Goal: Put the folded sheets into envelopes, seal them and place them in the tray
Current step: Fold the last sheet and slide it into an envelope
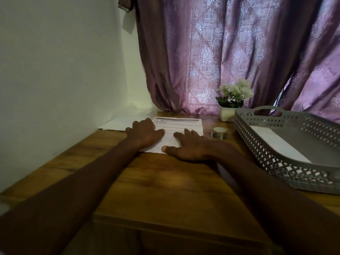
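Dim room; backlight through curtain [230,52]; soft focus, wide-angle edge bending.

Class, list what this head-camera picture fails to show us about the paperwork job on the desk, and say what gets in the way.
1. Sheet: small print under the heading, too small and blurred; the left hand and right hand cover its middle.
2. Envelope: part hidden behind the left hand.
3. Tray: right end cut off by the frame edge; the white paper inside could be an envelope.
4. Sticker roll: label too small to read.
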